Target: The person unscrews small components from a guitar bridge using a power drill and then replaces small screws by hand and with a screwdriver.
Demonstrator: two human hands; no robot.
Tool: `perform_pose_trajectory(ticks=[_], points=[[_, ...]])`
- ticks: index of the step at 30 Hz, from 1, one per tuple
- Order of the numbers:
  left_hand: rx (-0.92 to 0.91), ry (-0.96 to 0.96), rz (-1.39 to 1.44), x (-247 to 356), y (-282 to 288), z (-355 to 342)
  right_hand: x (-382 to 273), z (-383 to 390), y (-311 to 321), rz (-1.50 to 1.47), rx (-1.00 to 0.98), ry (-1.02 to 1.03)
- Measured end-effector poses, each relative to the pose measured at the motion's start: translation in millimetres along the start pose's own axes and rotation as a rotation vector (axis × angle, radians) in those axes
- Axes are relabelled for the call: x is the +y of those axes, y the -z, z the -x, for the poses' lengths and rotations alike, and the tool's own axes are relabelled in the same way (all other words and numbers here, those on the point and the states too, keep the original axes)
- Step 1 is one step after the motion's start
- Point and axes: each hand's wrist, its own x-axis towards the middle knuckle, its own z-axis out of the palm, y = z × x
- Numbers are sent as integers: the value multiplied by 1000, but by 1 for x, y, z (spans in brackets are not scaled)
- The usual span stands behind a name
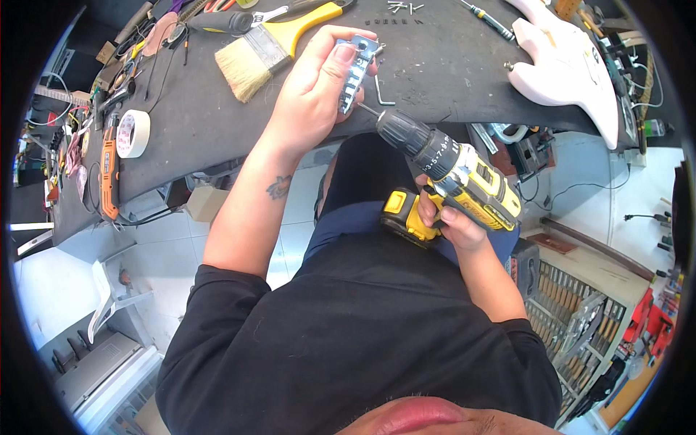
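Note:
My left hand (pixel 312 90) grips a slotted silver metal plate (pixel 355 72), upright with its thumb across the upper part. My right hand (pixel 457 225) holds the handle of a yellow and black cordless drill (pixel 475 181). The drill points up and left; its thin bit (pixel 368 109) reaches close to the plate's lower end, though I cannot tell whether they touch. An L-shaped hex key (pixel 380 98) lies on the dark workbench (pixel 188 138) just right of the plate. Small screws (pixel 399 20) lie farther back.
A wide paintbrush (pixel 246 69) lies left of my left hand. A white guitar body (pixel 565 87) lies at the right. A tape roll (pixel 134 134), an orange tool (pixel 110 170) and assorted tools are at the left. A chisel rack (pixel 573 304) stands lower right, beside my body.

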Motion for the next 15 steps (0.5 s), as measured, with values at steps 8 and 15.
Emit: perform_pose_trajectory(ticks=[8, 15], points=[[-31, -12, -10, 0, 3, 0, -1, -3, -9, -16, 23, -5], [-52, 2, 8, -1, 2, 2, 1, 0, -2, -14, 22, -32]])
